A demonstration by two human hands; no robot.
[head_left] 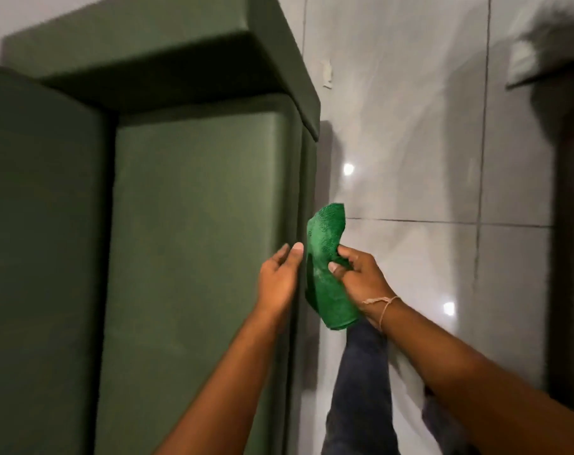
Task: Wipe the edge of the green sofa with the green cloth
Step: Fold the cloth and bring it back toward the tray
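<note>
The green sofa [193, 205] fills the left half of the head view, with its seat cushions and a boxy armrest at the top. Its front edge [303, 198] runs down the middle of the frame. A bright green cloth [326, 257] hangs folded just right of that edge, and my right hand [361, 274] is shut on it. My left hand [279, 277] rests against the sofa's edge beside the cloth, fingers apart, thumb up, holding nothing.
Glossy grey floor tiles [426, 159] spread to the right of the sofa. My leg in dark jeans [357, 389] stands close to the sofa front. A dark piece of furniture [567, 224] lines the right side.
</note>
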